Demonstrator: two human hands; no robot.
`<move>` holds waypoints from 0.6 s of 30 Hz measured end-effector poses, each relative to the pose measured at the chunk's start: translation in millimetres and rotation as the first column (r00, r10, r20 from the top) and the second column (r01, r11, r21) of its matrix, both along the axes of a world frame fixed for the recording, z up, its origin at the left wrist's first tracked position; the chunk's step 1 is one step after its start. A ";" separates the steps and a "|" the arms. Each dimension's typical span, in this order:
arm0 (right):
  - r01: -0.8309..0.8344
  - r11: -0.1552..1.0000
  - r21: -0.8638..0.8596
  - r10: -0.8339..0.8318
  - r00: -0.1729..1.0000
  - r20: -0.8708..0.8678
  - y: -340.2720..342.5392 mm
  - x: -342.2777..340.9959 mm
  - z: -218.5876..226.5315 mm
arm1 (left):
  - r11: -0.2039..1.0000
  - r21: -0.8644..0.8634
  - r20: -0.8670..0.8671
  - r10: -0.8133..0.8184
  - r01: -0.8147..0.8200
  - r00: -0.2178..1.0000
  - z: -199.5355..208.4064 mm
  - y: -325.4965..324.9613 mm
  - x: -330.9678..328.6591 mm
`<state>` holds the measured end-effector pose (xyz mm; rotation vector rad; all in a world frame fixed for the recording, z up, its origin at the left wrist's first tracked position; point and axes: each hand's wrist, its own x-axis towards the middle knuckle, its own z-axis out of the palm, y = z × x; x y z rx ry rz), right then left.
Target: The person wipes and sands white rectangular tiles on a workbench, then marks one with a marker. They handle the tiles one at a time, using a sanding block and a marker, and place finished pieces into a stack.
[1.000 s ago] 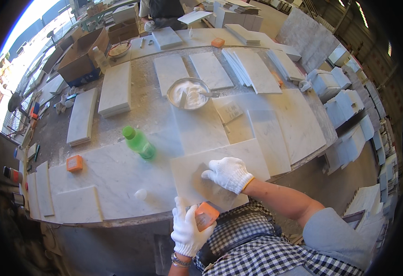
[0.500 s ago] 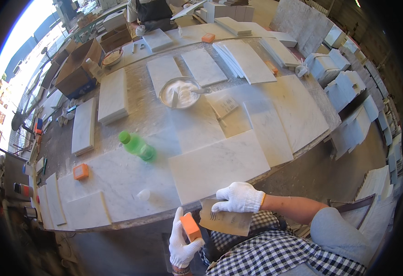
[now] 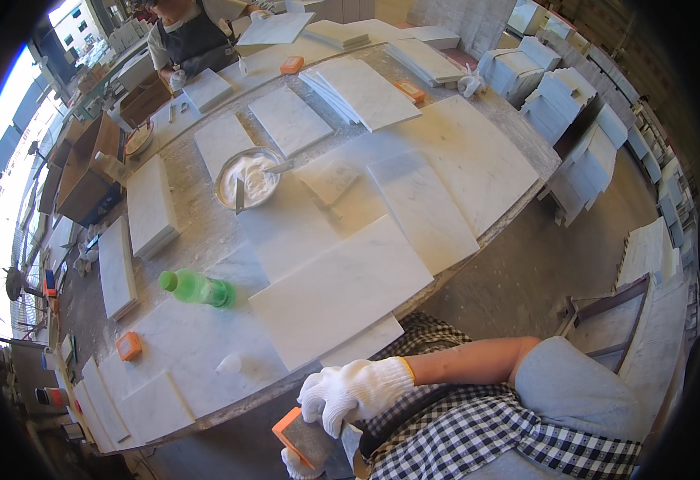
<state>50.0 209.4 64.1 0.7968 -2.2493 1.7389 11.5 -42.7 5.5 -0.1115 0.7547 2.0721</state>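
Observation:
Low in the head view, beyond the table's near edge, my left hand (image 3: pixel 300 466) in a white knit glove holds an orange block (image 3: pixel 289 425) from below. Only a few of its fingertips show. One broad grey face of the block is turned up. Over the block's upper end lies my gloved right hand (image 3: pixel 355 394), its fingers curled. A sheet of sandpaper (image 3: pixel 353 445) hangs below the right fingers, beside the block. Most of the sheet is hidden by the hand and the block.
White marble slabs (image 3: pixel 342 292) cover much of the table. A green bottle (image 3: pixel 198 289), a small white bottle (image 3: pixel 228 365) and another orange block (image 3: pixel 128 346) stand on it. A metal bowl of white paste (image 3: pixel 250 179) sits farther back. A co-worker (image 3: pixel 194 40) handles a slab across the table.
My right hand has moved left and down with the sandpaper, onto the orange block. The block and my left hand are lower. The view has shifted, and the co-worker shows more fully.

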 end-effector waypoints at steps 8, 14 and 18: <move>0.040 0.994 0.099 -0.044 0.998 0.047 5.5 -3.3 0.1 | 0.998 -0.054 0.121 -0.007 0.013 0.993 -54.1 -28.7 9.9; 0.008 0.995 0.104 -0.021 0.992 0.128 8.4 -8.6 7.2 | 0.998 -0.055 0.126 -0.019 0.026 0.992 -53.6 -41.0 10.5; 0.159 0.942 0.295 -0.183 0.981 0.056 13.4 -13.1 13.7 | 0.999 -0.050 -0.156 0.005 -0.012 0.988 -27.9 -48.7 -13.1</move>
